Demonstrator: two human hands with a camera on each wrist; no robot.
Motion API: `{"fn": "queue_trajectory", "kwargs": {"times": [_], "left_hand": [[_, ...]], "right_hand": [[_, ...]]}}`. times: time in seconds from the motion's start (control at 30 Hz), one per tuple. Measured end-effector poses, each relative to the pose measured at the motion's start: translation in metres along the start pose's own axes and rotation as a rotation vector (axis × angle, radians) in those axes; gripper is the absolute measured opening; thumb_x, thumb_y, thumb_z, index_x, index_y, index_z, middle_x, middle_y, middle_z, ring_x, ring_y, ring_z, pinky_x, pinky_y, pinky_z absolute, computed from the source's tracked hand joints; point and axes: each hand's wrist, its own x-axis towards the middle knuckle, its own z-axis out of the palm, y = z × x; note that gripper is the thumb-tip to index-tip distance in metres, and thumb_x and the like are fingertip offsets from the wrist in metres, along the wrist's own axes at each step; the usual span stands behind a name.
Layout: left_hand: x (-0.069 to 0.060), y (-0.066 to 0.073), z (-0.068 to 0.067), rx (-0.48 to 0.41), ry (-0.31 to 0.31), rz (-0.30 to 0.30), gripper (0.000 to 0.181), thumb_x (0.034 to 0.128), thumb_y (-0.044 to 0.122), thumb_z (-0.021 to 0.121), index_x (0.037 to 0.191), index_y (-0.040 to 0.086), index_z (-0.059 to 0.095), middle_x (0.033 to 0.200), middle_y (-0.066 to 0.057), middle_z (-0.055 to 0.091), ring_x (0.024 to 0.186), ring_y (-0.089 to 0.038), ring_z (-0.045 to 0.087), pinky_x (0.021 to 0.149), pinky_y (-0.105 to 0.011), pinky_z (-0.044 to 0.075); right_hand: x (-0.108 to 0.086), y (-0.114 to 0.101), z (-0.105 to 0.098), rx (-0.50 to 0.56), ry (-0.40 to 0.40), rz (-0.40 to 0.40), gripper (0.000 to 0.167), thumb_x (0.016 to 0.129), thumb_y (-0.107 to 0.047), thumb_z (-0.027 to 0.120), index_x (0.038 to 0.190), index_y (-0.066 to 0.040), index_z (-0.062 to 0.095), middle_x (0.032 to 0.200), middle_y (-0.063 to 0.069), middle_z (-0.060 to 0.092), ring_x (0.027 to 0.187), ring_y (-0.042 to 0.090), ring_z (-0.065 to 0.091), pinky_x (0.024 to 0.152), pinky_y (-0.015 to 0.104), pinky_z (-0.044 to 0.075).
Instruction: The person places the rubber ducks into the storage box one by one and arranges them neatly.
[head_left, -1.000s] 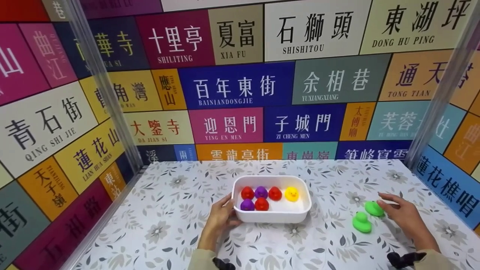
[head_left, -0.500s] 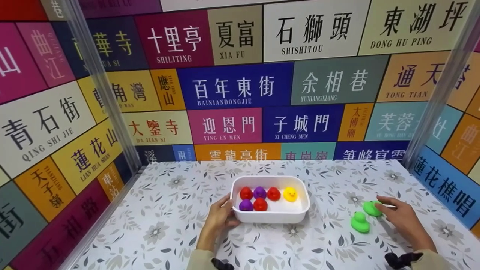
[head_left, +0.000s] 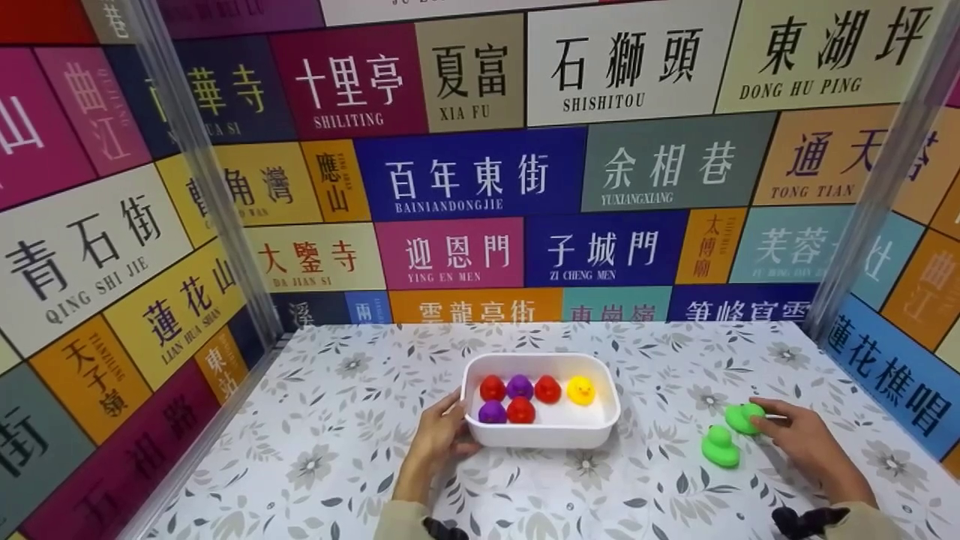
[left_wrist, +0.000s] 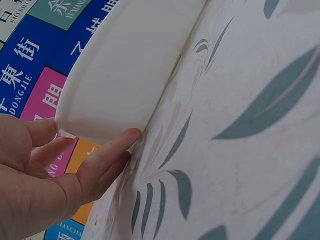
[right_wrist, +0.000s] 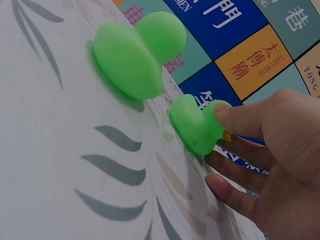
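A white plastic box [head_left: 541, 436] sits on the table, holding several red and purple rubber ducks and one yellow rubber duck [head_left: 580, 390]. My left hand [head_left: 436, 435] grips its left end; in the left wrist view the thumb is at the rim and the fingers meet the lower wall [left_wrist: 120, 75]. Over on the right, my right hand [head_left: 806, 442] pinches the farther green rubber duck [head_left: 742, 418]. Its thumb lies on that duck's head in the right wrist view, with the fingers on the far side. The nearer green duck [right_wrist: 130, 57] stands just beside it, untouched.
The table [head_left: 315, 405] has a leaf and flower print. Colourful sign-covered panels [head_left: 480, 176] rise behind it and at both sides. Transparent corner strips [head_left: 862, 195] stand at the back left and back right.
The fingers of my right hand have come down and closed in on the farther green duck. My left hand and the box have stayed in place.
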Motion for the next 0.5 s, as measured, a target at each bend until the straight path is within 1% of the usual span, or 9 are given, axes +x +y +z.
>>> {"fn": "queue_trajectory", "kwargs": {"times": [0.13, 0.2, 0.3, 0.37, 0.5], "left_hand": [[-0.0002, -0.0003, -0.0003, -0.005, -0.008, 0.0, 0.05, 0.107, 0.023, 0.046, 0.154, 0.006, 0.037, 0.136, -0.033, 0.057, 0.106, -0.032, 0.07, 0.072, -0.043, 0.063], [-0.0006, -0.0007, -0.0007, -0.011, -0.014, 0.008, 0.051, 0.107, 0.022, 0.046, 0.154, 0.005, 0.037, 0.136, -0.033, 0.058, 0.105, -0.032, 0.07, 0.072, -0.043, 0.063], [-0.0001, -0.0018, -0.001, -0.031, -0.025, 0.018, 0.051, 0.1067, 0.022, 0.046, 0.154, 0.004, 0.037, 0.133, -0.032, 0.06, 0.102, -0.03, 0.07, 0.071, -0.044, 0.064], [0.0004, -0.002, -0.0012, -0.035, -0.026, 0.021, 0.051, 0.1064, 0.021, 0.046, 0.154, 0.004, 0.037, 0.132, -0.031, 0.061, 0.099, -0.028, 0.071, 0.07, -0.045, 0.064], [0.0013, -0.001, -0.0006, -0.036, -0.018, 0.007, 0.051, 0.1064, 0.021, 0.046, 0.154, 0.005, 0.038, 0.128, -0.031, 0.063, 0.096, -0.027, 0.071, 0.07, -0.045, 0.064]], "right_hand": [[-0.0002, -0.0001, 0.0009, -0.03, 0.013, -0.005, 0.078, 0.099, -0.052, 0.056, 0.154, -0.001, 0.033, 0.157, 0.034, 0.027, 0.136, 0.053, 0.039, 0.103, 0.06, 0.047], [0.0, -0.0003, 0.0021, -0.022, 0.028, 0.005, 0.08, 0.098, -0.054, 0.057, 0.153, -0.001, 0.036, 0.156, 0.033, 0.029, 0.136, 0.053, 0.039, 0.104, 0.061, 0.045], [0.0009, -0.0017, 0.0035, 0.041, 0.039, 0.041, 0.086, 0.093, -0.059, 0.061, 0.152, -0.001, 0.038, 0.157, 0.033, 0.028, 0.135, 0.052, 0.042, 0.102, 0.058, 0.047], [0.0011, -0.0031, 0.0035, 0.086, 0.035, 0.08, 0.091, 0.09, -0.063, 0.062, 0.152, -0.002, 0.037, 0.159, 0.032, 0.025, 0.133, 0.052, 0.044, 0.1, 0.057, 0.048], [0.0002, -0.0098, -0.0001, 0.158, 0.013, 0.159, 0.101, 0.085, -0.069, 0.064, 0.155, -0.005, 0.031, 0.162, 0.032, 0.016, 0.13, 0.05, 0.049, 0.098, 0.062, 0.046]]}}
